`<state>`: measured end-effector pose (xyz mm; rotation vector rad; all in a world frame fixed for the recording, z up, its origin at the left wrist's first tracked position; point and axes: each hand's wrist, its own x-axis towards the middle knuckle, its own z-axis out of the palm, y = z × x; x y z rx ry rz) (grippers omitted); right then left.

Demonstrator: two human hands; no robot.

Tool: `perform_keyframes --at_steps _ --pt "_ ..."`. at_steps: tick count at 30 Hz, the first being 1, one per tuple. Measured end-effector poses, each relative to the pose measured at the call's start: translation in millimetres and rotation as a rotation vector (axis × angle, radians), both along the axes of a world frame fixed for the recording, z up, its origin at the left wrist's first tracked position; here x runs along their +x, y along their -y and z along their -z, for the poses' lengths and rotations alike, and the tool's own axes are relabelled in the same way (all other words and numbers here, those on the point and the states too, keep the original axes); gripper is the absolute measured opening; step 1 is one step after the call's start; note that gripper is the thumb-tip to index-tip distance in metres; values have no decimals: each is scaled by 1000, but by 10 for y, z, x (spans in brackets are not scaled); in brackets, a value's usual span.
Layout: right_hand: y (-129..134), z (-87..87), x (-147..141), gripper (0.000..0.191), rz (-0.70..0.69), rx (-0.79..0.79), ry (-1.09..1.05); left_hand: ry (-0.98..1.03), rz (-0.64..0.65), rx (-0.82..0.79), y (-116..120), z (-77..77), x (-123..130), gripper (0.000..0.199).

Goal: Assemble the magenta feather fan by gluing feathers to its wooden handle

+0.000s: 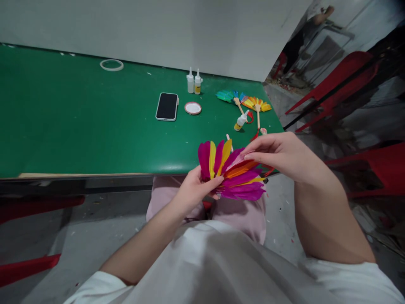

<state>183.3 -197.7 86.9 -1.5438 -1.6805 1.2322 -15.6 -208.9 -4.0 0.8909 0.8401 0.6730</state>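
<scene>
A feather fan (243, 191) of magenta, yellow, orange and red feathers is spread out over my lap at the table's front edge. My left hand (201, 185) grips its base, the thumb pressed on top of the feathers. On the fan's upper right side, my right hand (268, 152) pinches a pale pink feather (234, 160) between thumb and fingers. Behind the fan, a small glue bottle (240, 121) with a yellow label leans on the green table (95, 126). Two finished-looking fans, one blue-green (229, 96) and one yellow-orange (257, 104), lie at the table's right end.
Two more bottles (194, 83) stand near the wall. A phone (167, 106) and a round white lid (193, 108) lie in the middle; a white ring (112, 65) lies at the back left. Red chairs (341, 84) stand at the right. Another person's arm (322, 16) shows at the upper right.
</scene>
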Motion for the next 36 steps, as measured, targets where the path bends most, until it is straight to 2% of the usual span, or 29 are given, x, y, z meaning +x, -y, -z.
perform_keyframes --at_steps 5,10,17,27,31,36 --pt "27 -31 7 18 -40 14 34 26 -26 -42 18 -17 16 40" --pt "49 -62 13 15 -55 108 133 56 3 -69 16 -16 14 41" --pt "27 -53 -76 13 -41 127 167 2 29 -3 1 15 1 36" --pt "-61 8 -115 17 -38 152 178 -1 30 -4 -6 71 -3 37" --pt "-37 -30 -117 12 -52 249 252 52 48 -10 -7 88 -1 36" --pt "-35 -69 -134 9 -139 358 340 36 66 -18 -4 66 -7 35"
